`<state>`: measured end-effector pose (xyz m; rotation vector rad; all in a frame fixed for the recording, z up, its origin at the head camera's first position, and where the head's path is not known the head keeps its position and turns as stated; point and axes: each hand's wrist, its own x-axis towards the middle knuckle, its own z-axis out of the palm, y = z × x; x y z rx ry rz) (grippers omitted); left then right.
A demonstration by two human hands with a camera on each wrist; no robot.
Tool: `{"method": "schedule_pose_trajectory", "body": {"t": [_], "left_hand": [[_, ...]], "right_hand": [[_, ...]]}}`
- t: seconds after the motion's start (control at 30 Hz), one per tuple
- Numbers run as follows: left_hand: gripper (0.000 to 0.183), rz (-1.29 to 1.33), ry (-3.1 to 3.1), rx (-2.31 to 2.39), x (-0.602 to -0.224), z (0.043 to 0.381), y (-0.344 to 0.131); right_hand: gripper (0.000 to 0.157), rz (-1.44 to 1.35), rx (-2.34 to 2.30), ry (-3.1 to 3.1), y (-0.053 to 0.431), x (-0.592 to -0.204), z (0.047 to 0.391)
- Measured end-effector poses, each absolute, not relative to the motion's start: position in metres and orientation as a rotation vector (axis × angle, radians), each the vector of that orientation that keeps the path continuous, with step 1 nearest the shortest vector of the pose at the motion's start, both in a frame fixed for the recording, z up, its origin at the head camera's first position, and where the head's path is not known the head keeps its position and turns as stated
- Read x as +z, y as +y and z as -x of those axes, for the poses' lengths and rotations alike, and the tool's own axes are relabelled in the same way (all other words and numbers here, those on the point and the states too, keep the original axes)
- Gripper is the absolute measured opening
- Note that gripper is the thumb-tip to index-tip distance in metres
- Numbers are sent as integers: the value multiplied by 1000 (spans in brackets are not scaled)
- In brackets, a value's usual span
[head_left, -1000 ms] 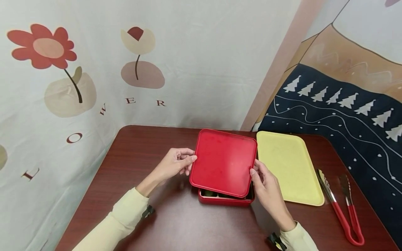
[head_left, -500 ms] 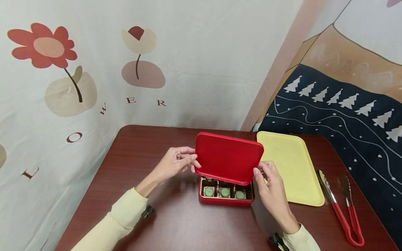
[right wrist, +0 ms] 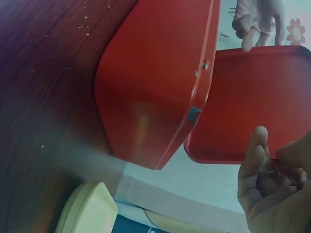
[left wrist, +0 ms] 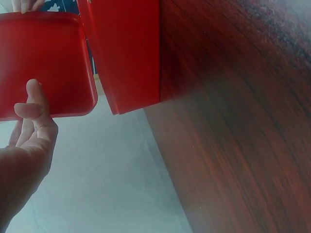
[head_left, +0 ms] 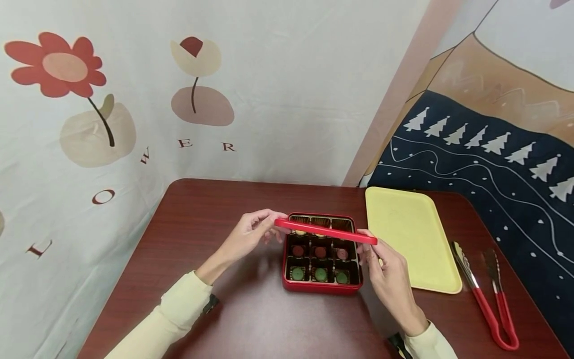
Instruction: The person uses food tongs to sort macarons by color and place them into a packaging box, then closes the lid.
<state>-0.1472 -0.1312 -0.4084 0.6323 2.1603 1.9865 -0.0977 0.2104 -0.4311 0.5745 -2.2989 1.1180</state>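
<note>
A red lid (head_left: 325, 232) is held on edge above the red box (head_left: 323, 288). My left hand (head_left: 253, 232) pinches the lid's left end, and my right hand (head_left: 386, 267) grips its right end. In the box, a divided insert holds small round sweets in rows: green ones (head_left: 320, 274) at the front and reddish ones (head_left: 320, 252) in the middle. The lid partly hides yellowish pieces at the back. The left wrist view shows thumb and fingers on the lid (left wrist: 48, 63) beside the box wall (left wrist: 129, 53). Right fingers hold the lid (right wrist: 262, 102) in the right wrist view.
A yellow tray (head_left: 405, 239) lies just right of the box. Farther right, tongs (head_left: 486, 299) with red handles lie near the table's right edge. Printed cloths (head_left: 287, 99) hang behind the brown table (head_left: 215, 199).
The lid has come up off the box and tilted from nearly flat-on to edge-on. More of the box's rows of sweets show. Both hands have kept hold of the lid.
</note>
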Motion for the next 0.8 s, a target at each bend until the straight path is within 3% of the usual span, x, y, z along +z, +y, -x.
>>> {"method": "schedule_pose_trajectory", "body": {"t": [0.3, 0.67, 0.8], "left_hand": [[32, -549, 2206, 1968, -410, 148, -129], [45, -548, 2129, 1945, -416, 146, -127], [50, -595, 2132, 1921, -420, 147, -125]], "right_hand": [[54, -554, 1106, -2351, 214, -437, 93], [35, -387, 1356, -2416, 214, -438, 92], [40, -311, 1548, -2462, 212, -437, 93]]}}
